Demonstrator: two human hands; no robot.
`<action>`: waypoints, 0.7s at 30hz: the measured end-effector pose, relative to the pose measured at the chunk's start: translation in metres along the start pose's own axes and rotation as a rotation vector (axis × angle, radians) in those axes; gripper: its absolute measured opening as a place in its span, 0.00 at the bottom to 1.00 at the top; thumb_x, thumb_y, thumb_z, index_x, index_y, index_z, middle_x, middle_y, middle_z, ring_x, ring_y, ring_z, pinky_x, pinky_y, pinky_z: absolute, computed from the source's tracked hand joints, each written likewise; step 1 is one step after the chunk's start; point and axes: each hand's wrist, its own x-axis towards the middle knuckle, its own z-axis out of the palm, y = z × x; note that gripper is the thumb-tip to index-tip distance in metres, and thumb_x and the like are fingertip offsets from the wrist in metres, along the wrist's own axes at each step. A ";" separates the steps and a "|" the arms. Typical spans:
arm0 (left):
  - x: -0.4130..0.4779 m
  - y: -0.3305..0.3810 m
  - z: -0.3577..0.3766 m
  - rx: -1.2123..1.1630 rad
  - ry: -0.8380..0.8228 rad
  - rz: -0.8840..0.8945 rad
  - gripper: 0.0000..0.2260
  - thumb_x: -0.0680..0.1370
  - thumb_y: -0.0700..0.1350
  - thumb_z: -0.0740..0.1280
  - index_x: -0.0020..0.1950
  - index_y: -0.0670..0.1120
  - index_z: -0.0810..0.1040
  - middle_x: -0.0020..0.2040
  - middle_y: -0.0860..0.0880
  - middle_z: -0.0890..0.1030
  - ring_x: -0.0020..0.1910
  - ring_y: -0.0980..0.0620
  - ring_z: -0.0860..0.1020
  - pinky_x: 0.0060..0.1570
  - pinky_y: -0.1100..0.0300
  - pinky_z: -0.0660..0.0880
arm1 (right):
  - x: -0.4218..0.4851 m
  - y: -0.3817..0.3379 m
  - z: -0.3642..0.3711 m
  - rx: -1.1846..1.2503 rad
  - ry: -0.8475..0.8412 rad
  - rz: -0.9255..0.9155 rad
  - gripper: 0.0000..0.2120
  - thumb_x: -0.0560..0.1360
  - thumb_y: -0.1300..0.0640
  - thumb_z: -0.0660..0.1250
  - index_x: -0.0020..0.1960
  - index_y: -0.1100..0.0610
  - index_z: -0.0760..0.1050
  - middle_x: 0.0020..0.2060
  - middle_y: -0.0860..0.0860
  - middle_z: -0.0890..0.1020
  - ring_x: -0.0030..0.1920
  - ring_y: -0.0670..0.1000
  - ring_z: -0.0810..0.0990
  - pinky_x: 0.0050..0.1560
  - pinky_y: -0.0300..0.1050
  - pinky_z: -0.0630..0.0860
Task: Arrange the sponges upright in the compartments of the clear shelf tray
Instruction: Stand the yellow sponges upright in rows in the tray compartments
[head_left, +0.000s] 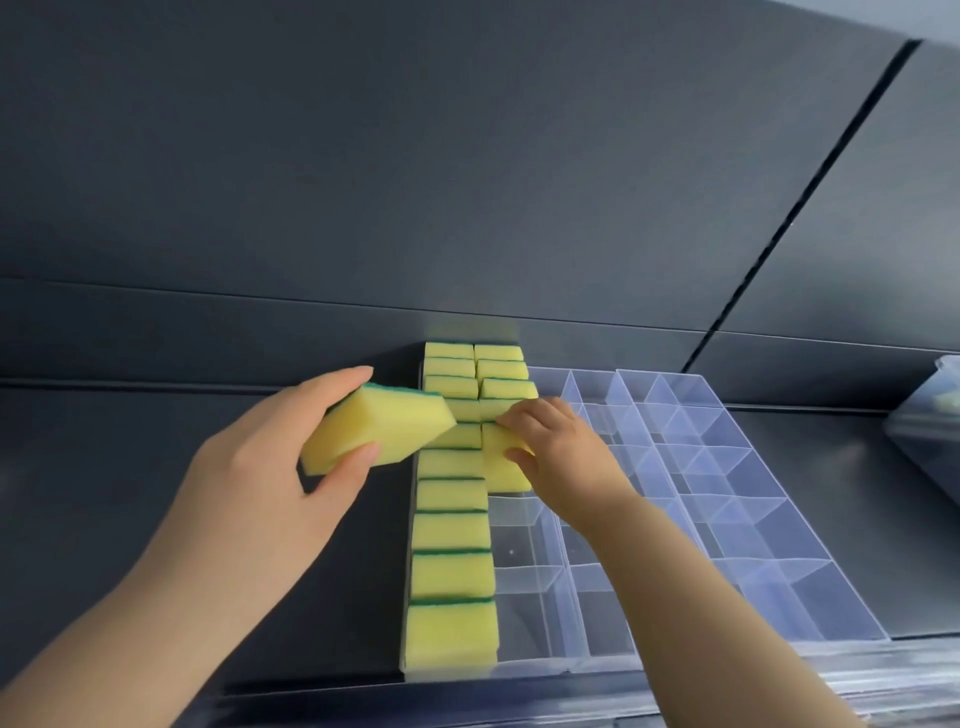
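Sponge (375, 432) held tilted in left hand (260, 467) (right hand (566, 452) pinches second sponge (506, 475)).

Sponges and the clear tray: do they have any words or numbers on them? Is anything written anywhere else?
There is no text to read anywhere.
The sponges: plain yellow and green with no brand, including those held by the left hand and right hand.
The clear tray: no label.
The dark shelf wall: blank.
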 end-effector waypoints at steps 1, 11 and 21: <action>0.000 0.001 0.001 0.002 0.002 0.009 0.24 0.68 0.40 0.74 0.63 0.49 0.76 0.51 0.58 0.76 0.48 0.61 0.73 0.49 0.82 0.65 | -0.001 0.002 0.002 -0.037 0.002 -0.015 0.18 0.62 0.64 0.77 0.51 0.60 0.79 0.46 0.53 0.81 0.45 0.57 0.80 0.42 0.48 0.78; 0.004 0.017 0.011 -0.034 -0.032 0.026 0.22 0.70 0.46 0.72 0.63 0.53 0.75 0.51 0.66 0.75 0.50 0.64 0.72 0.47 0.82 0.64 | -0.009 0.013 -0.010 0.012 0.021 -0.044 0.20 0.62 0.63 0.77 0.53 0.59 0.79 0.47 0.54 0.82 0.45 0.57 0.81 0.44 0.50 0.77; 0.026 0.039 0.043 -0.014 -0.264 0.047 0.20 0.73 0.49 0.70 0.64 0.59 0.73 0.51 0.71 0.69 0.52 0.66 0.69 0.52 0.74 0.64 | 0.006 0.033 -0.037 0.293 -0.089 0.170 0.19 0.78 0.66 0.55 0.65 0.55 0.72 0.63 0.50 0.75 0.63 0.50 0.72 0.58 0.33 0.64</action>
